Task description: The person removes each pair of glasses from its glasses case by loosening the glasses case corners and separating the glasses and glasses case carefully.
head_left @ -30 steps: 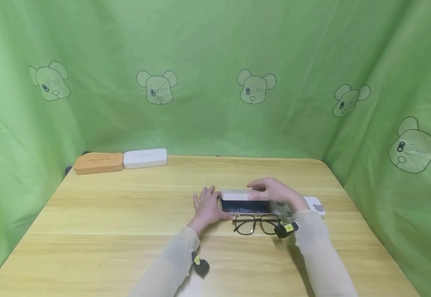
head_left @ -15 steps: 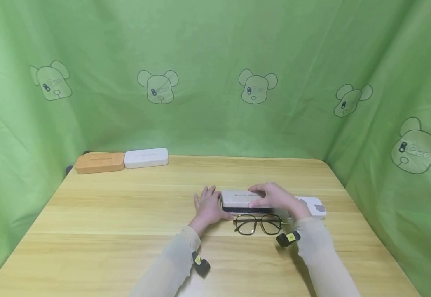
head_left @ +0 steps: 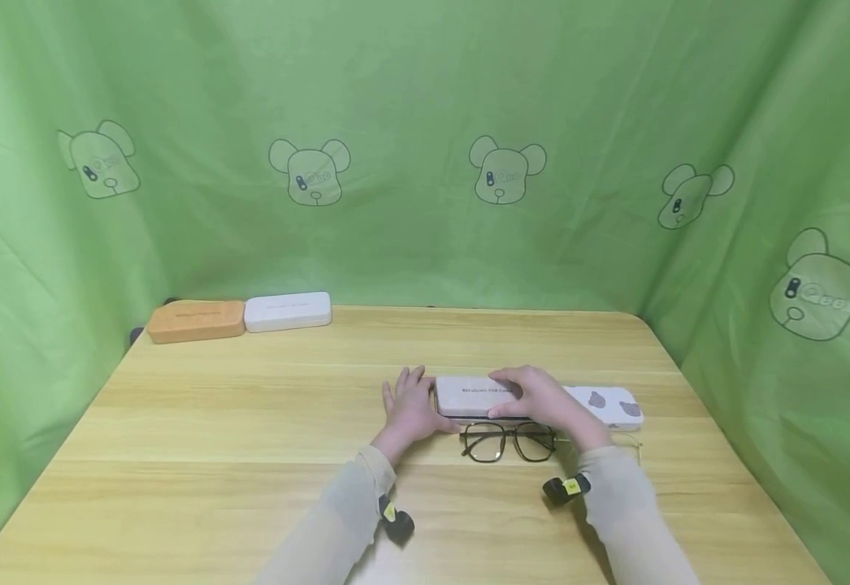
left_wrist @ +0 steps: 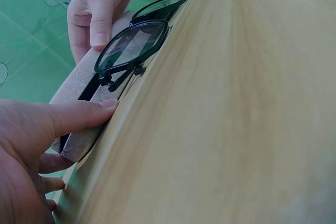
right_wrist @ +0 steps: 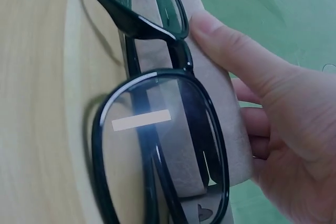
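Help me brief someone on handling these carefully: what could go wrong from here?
A fingertip might get nipped: the grey case under the right hand looks not quite shut, and the thumb of the left hand lies close to its dark gap. The black-framed glasses might be knocked or scratched, lying right in front of the case.

Four cases (head_left: 197, 322) (head_left: 288, 312) (head_left: 472, 396) (head_left: 611, 406), two pairs of glasses (head_left: 510, 433) (head_left: 640, 446), two hands (head_left: 412, 410) (head_left: 538, 396) show.

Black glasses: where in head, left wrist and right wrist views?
Head: black glasses right of centre, lower half.
Left wrist: black glasses left of centre, upper half.
Right wrist: black glasses across the middle, cropped top and bottom.
Shared landmark: pale case, right hand on it.
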Available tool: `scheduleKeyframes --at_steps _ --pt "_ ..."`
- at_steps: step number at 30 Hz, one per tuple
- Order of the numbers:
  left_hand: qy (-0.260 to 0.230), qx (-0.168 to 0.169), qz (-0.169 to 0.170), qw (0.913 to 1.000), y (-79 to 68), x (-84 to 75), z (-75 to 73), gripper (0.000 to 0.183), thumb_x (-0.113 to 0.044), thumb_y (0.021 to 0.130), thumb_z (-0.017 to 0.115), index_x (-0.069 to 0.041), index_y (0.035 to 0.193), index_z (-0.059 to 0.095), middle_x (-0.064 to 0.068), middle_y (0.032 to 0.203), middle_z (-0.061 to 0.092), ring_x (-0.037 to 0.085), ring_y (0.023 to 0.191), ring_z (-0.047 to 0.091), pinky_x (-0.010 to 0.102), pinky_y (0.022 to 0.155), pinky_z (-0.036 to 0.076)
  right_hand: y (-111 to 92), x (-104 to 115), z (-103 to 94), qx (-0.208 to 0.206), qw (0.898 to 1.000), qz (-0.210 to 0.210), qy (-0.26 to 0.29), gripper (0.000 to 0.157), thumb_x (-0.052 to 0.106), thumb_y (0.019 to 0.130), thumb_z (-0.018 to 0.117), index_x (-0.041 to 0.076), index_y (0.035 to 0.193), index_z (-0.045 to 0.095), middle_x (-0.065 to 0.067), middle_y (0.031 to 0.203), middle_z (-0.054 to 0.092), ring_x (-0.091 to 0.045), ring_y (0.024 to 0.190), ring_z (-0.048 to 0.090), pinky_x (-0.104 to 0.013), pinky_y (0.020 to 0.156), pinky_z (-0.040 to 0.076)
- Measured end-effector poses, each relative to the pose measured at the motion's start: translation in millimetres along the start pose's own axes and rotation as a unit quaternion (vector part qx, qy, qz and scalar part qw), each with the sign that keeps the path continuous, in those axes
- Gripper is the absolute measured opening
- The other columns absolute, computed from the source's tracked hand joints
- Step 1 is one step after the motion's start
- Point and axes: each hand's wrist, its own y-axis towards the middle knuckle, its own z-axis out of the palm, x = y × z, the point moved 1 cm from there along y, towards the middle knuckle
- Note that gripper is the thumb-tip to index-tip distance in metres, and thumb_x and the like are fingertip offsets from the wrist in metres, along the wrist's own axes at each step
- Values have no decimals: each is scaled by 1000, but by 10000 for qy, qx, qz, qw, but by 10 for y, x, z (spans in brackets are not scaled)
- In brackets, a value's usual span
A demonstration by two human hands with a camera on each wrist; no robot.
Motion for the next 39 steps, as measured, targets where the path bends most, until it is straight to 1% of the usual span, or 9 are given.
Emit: scheduleKeyframes --at_steps 8,14,21,28,35,39 --pt "-81 -43 26 10000 1 -12 -8 92 -40 56 92 -8 135 54 12 158 32 36 150 18 66 119 -1 -14 18 9 -32 9999 87 -43 77 45 70 82 3 131 59 -16 125 67 -33 113 63 -52 103 48" --pt "-15 -17 6 10000 3 -20 -11 93 -41 56 91 -9 135 54 12 158 32 36 150 18 65 119 -1 -23 33 9 -25 9998 190 21 79 44 69 83 3 131 58 -16 126 66 -33 114 62 -53 103 47" --pt "-20 -40 3 10000 2 -7 -7 92 -40 56 91 -9 135 54 12 158 32 37 150 18 66 119 -1 3 35 18 -17 9998 208 -21 79 45 67 84 4 130 59 -14 123 68 -30 111 63 -52 101 49" --pt "-68 -16 26 10000 -2 -8 -8 92 -39 57 91 -9 135 54 13 158 32 37 150 18 66 119 -2 7 51 20 -14 9998 216 -19 76 43 68 85 5 128 61 -12 121 68 -27 107 63 -50 98 50" --pt "38 21 122 9999 -7 3 0 91 -41 57 91 -10 134 54 14 158 33 39 149 20 68 118 1 -28 67 18 -48 9999 160 -31 75 39 69 86 2 128 59 -17 125 64 -35 116 59 -54 104 45" --pt "47 75 153 9998 -8 -4 -3 91 -40 58 91 -10 135 54 14 158 33 40 149 19 69 118 0 -45 75 18 -50 9999 111 -83 73 37 70 85 1 127 58 -18 124 64 -34 116 58 -53 103 46"
